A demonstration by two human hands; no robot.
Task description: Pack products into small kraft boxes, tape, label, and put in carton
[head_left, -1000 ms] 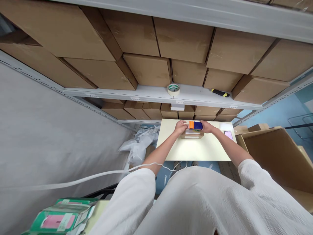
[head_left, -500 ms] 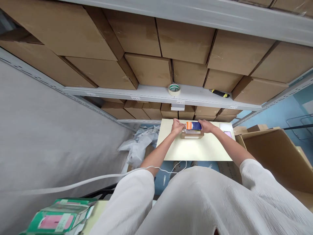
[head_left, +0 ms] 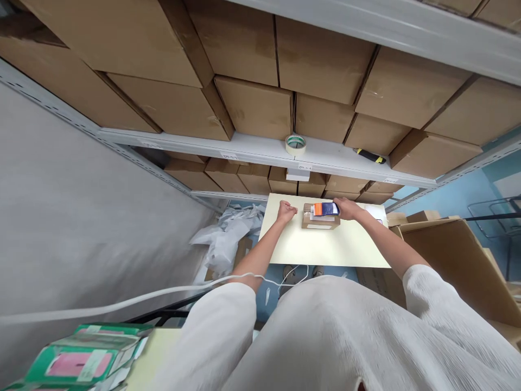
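A small brown cardboard box [head_left: 311, 223] with white labels sits on the pale yellow tabletop [head_left: 293, 248]. My right hand [head_left: 344, 208] is closed around one end of a blue and orange tool [head_left: 326, 209], which lies over the top of the box. Just left of the box, apart from it, is my left hand [head_left: 287, 210]. Its fingers are curled together; whatever they may hold is too small to make out.
Above the table, a metal shelf [head_left: 260, 150] bears large cartons, a tape roll [head_left: 295, 144] and a black-yellow cutter [head_left: 369, 156]. A big open carton [head_left: 459, 260] stands at right, plastic wrap [head_left: 223, 239] at left. A white cable [head_left: 163, 296] crosses my left arm.
My left hand has moved left, off the box's end. My right hand stays with the tool over the box. The camera view has shifted slightly.
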